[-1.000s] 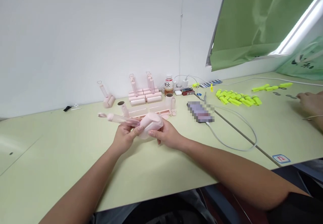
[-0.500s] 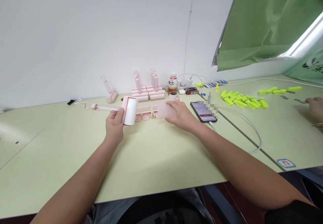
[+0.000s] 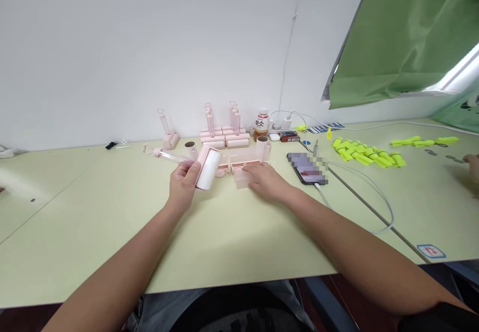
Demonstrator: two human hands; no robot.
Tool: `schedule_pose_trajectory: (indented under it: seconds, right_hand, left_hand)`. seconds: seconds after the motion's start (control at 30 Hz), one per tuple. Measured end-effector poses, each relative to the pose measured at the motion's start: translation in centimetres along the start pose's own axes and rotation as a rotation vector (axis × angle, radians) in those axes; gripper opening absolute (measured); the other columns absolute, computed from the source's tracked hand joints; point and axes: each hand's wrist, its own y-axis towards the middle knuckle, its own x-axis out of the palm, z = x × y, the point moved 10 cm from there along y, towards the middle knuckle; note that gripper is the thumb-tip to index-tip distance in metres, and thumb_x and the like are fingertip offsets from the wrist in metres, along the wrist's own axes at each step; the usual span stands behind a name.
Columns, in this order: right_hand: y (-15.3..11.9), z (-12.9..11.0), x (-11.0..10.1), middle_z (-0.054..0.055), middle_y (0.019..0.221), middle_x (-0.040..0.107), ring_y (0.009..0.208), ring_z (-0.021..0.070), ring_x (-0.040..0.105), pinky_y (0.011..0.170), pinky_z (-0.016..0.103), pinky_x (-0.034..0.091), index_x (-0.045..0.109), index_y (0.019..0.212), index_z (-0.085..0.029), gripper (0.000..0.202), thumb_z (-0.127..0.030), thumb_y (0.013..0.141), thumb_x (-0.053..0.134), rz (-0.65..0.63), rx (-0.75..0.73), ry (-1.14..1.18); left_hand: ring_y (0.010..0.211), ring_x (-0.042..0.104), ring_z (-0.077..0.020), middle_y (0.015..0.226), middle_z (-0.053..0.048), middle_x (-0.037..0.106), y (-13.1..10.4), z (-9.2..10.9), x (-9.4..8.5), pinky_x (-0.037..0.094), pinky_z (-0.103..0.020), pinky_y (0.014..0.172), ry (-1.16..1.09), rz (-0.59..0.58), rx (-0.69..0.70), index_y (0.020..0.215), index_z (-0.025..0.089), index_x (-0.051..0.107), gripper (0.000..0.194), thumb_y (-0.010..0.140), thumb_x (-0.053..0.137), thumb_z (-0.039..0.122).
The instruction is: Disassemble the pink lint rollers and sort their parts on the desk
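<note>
A pink lint roller with a white sheet roll is held up in my left hand, whose fingers close round the base of its clear handle. The handle points left and ends in a heart-shaped loop. My right hand grips a pale translucent pink cover just above the table, to the right of the roller. Behind this cover lie pink roller parts, partly hidden by my right hand. Small round pink pieces lie between the two hands.
Several assembled lint rollers stand by the wall, near a bottle and upright paper rolls. A phone with a cable lies to the right. Beyond it are yellow-green pieces and another person's hand.
My right hand has lowered the translucent cover toward the table and nearer to me. The lint roller in my left hand is tilted more. The camera view has shifted slightly.
</note>
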Motion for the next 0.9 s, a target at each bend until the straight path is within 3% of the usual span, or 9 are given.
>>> schedule_pose_trajectory:
  seconds: [0.7, 0.8, 0.9]
  right_hand:
    - [0.7, 0.1, 0.4, 0.015, 0.134, 0.058, 0.125, 0.03, 0.049, 0.108, 0.048, 0.036, 0.055, 0.133, -0.011, 0.05, -0.012, 0.083, 0.051, 0.067, -0.081, 0.009]
    - [0.7, 0.4, 0.3, 0.016, 0.137, 0.055, 0.128, 0.0319, 0.046, 0.109, 0.051, 0.034, 0.054, 0.134, -0.014, 0.052, -0.015, 0.082, 0.054, 0.072, -0.034, 0.018]
    - [0.2, 0.1, -1.1, 0.017, 0.143, 0.048, 0.135, 0.0356, 0.038, 0.111, 0.056, 0.029, 0.051, 0.137, -0.015, 0.058, -0.025, 0.081, 0.061, 0.163, 0.029, 0.09]
  left_hand:
    - [0.06, 0.051, -0.013, 0.073, 0.0, 0.056, -0.7, -0.3, 1.2, 0.041, -0.021, 0.043, 0.05, -0.081, -0.023, 0.083, 0.016, 0.063, 0.038, 0.07, 0.071, 0.051]
    - [0.061, 0.052, -0.0133, 0.073, 0.0, 0.057, -0.7, -0.2, 1.2, 0.04, -0.021, 0.044, 0.06, -0.091, -0.022, 0.083, 0.016, 0.063, 0.038, 0.07, 0.071, 0.052]
    - [0.06, 0.052, -0.0133, 0.071, 0.0, 0.059, -0.9, -0.3, 1.4, 0.04, -0.022, 0.046, 0.047, -0.092, -0.036, 0.082, 0.016, 0.063, 0.041, 0.069, 0.072, 0.053]
